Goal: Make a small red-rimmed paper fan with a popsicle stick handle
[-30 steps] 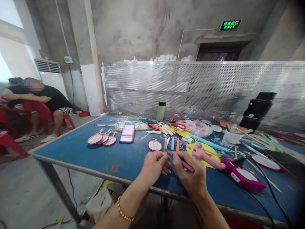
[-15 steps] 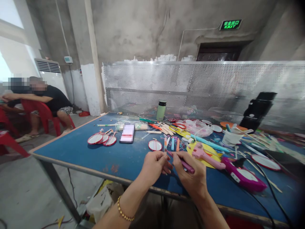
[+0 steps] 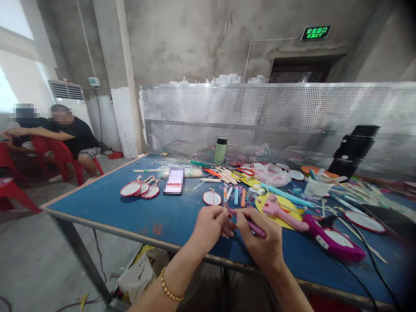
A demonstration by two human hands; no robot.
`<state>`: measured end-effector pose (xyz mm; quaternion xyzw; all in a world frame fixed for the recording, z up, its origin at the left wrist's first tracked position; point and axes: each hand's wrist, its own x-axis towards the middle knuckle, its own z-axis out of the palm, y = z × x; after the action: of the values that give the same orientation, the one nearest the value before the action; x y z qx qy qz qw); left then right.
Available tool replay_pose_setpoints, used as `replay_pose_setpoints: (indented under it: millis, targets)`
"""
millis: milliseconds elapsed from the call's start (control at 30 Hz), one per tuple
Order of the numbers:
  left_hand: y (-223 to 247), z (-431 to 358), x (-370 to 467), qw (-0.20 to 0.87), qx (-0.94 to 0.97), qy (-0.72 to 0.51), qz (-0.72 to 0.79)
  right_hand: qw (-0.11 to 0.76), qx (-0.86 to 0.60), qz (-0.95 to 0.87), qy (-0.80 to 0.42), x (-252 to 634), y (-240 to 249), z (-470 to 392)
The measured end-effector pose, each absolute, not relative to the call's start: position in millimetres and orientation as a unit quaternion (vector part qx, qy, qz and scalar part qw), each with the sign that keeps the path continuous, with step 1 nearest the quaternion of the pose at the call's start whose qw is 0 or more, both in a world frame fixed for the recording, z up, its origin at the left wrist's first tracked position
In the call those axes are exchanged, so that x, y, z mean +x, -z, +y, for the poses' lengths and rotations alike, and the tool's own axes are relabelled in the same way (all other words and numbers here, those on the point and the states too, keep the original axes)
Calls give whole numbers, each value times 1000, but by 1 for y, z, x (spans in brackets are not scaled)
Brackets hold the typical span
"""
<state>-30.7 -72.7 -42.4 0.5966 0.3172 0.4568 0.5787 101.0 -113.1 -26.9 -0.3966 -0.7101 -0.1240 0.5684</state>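
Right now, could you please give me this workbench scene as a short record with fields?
Left hand: holds a thin striped stick
Right hand: holds a purple pen, tip close to the stick; contact unclear
Beyond the hands: red-rimmed disc, blue pen, orange pen
Left side: phone, more red-rimmed discs
Right side: pink gun-shaped tool, white cup
Back: green bottle upright before a perforated panel
Surface: blue table

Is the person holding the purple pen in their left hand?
No, the purple pen is in the right hand, while the left hand pinches a small striped stick.
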Motion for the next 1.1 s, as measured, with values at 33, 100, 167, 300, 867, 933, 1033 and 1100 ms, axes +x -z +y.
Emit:
replay_pose_setpoints:
  millis: [33,100,167,300,867,933,1033,1100]
  targets:
    - [42,-73,-31,576,599,-457,316,567,-395,-712,123,101,27,-113]
    - [42,-73,-31,575,602,-456,316,566,-393,-715,121,101,27,-113]
    - [42,-73,-30,577,600,-456,316,568,-392,-713,122,101,27,-113]
    - [43,-72,-29,583,590,-457,321,576,-391,-706,129,101,26,-113]
    - [42,-73,-30,576,598,-455,321,566,-390,-718,108,102,28,-113]
    - [42,-74,-29,577,597,-457,321,566,-390,-719,107,102,29,-113]
    - [42,-74,-29,579,593,-458,321,568,-390,-716,115,102,29,-113]
    - [42,-73,-29,578,595,-458,320,566,-390,-717,114,102,29,-113]
